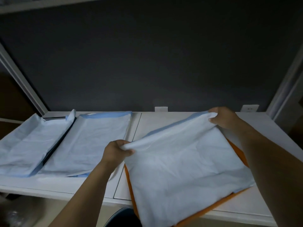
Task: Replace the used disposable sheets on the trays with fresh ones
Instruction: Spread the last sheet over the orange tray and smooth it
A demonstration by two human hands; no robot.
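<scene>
Sheet (pixel 185 166) covers orange tray (pixel 239 154); only its edges show.

The left hand (pixel 117 151) pinches one corner of a pale blue sheet (pixel 183 164), and the right hand (pixel 224 117) grips its opposite, far corner. Between the two grips the sheet is raised; nearer than them it lies over an orange tray (pixel 239 154). Left of the left grip, two more sheets (pixel 91 141) lie on the white counter (pixel 164 122).
</scene>
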